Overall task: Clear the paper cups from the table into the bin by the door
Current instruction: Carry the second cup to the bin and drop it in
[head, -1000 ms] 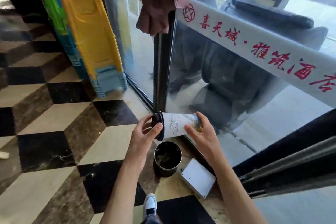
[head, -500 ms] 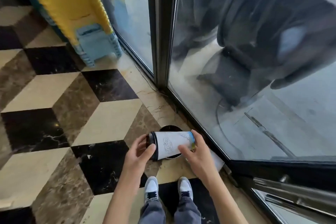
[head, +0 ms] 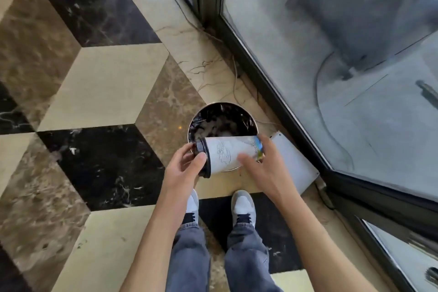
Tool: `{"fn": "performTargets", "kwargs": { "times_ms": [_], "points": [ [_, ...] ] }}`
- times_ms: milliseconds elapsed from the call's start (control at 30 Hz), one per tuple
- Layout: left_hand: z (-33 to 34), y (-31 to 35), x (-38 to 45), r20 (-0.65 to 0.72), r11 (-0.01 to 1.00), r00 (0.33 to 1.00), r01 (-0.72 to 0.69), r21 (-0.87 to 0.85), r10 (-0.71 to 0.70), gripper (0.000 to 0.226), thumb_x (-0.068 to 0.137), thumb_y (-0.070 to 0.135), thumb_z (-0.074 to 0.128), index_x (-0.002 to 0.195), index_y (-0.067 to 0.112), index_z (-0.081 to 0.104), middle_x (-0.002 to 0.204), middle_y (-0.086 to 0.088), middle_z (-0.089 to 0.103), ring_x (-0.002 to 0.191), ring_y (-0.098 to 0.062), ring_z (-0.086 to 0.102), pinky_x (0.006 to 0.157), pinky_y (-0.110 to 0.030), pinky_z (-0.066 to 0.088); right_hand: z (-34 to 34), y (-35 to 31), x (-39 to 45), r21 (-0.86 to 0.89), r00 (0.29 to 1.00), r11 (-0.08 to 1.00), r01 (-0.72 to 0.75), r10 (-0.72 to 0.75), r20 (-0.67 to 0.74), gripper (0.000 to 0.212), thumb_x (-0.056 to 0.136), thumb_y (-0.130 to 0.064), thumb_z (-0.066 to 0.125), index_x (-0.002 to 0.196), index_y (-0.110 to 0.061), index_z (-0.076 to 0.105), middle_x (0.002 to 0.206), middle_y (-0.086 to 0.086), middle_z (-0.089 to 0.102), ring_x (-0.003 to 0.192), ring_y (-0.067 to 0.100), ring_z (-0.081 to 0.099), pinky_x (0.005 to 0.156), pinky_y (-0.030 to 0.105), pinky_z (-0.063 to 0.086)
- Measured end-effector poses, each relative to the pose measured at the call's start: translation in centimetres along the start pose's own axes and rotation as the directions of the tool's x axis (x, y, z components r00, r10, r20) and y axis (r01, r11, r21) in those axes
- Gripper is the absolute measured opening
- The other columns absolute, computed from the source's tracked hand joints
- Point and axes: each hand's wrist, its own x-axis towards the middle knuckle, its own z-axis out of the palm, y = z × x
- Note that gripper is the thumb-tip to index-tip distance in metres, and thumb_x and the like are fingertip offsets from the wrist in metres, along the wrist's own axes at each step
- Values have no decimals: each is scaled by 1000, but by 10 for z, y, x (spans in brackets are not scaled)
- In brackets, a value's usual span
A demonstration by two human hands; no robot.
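Left hand [head: 187, 168] is gripping the black lid [head: 201, 157] end of the paper cup [head: 227, 154], thumb on the rim and fingers curling behind. Right hand [head: 263, 166] is holding the other end, thumb across the white wall, fingers wrapping the bottom w/ the blue-green print. Cup is lying sideways between both hands, lid pointing to the person's left.

It's hanging right over the near rim of the bin [head: 237, 111], a round one w/ a black liner, standing on the marble floor [head: 104, 83] just beside the glass door [head: 355, 54]. A flat white box [head: 296, 163] is lying on the floor touching the bin's right side. Person's shoes [head: 241, 206] are planted just short of the bin.

Step in hand, I'd say: the drop. Cup isn't in yet. Next move probably needs both hands letting go together, or tipping it a bit farther over the opening first, since it's sitting over the near edge and could clip the rim and bounce out. Can't tell if there's liquid inside.
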Motion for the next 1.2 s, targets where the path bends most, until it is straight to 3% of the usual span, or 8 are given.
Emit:
{"fn": "performTargets", "kwargs": {
  "times_ms": [100,200,300,433,633,767,900,1200],
  "points": [
    [-3,-21,40,-13,999,1000,25,42,-24,65,65,53,75,126,33,64,123,-1,71,114,-14,68,103,-39,52,21,21,40,-6,1000,1000,-18,18,10,70,84,-39,69,145,-29,36,123,-5,61,98,4,63,82,24,51],
    [-7,-37,69,-46,996,998,44,75,-41,55,66,54,74,119,41,65,122,1,71,114,-13,67,106,-44,49,39,36,68,21,998,999,-40,39,39,72,86,-37,69,147,-28,33,128,-4,58,107,15,62,90,31,52],
    [-9,-48,86,-83,995,995,61,84,-54,45,67,54,72,111,47,65,119,7,71,112,-11,68,104,-43,51,53,43,88,20,997,999,-48,47,54,73,88,-35,68,150,-29,30,128,-8,54,105,7,60,77,14,47],
    [-4,-55,93,-130,994,989,80,73,-70,52,65,57,68,115,47,59,118,14,68,112,-5,66,97,-35,54,61,43,107,27,995,998,-60,58,80,75,90,-33,66,153,-28,26,139,-4,52,118,16,57,100,34,49],
    [5,-52,91,-106,992,991,94,85,-85,59,72,59,66,128,51,50,130,14,60,117,-4,59,81,-21,46,53,34,115,-28,998,1000,1,1,67,76,90,-38,64,154,-28,24,152,-7,41,120,7,47,93,25,41],
    [5,-43,85,-117,992,989,97,83,-87,59,70,62,65,126,55,48,135,12,57,118,-7,59,79,-21,45,47,26,111,-40,998,999,22,-19,62,76,90,-39,64,154,-26,26,156,-3,38,139,21,42,110,42,40],
    [1,-29,76,-133,995,989,70,74,-59,64,66,64,66,127,55,49,133,14,58,119,-9,59,82,-23,46,38,10,98,-23,998,998,51,-49,48,73,90,-40,64,152,-26,30,152,-4,43,137,20,44,100,34,41],
    [-6,82,-3,-74,973,977,-187,137,198,60,76,63,66,133,55,47,134,17,53,111,11,52,75,-16,40,-14,-105,23,-36,967,967,254,-254,-12,74,87,-49,63,151,-27,33,156,-3,39,140,20,42,113,49,38]
  ]
}}
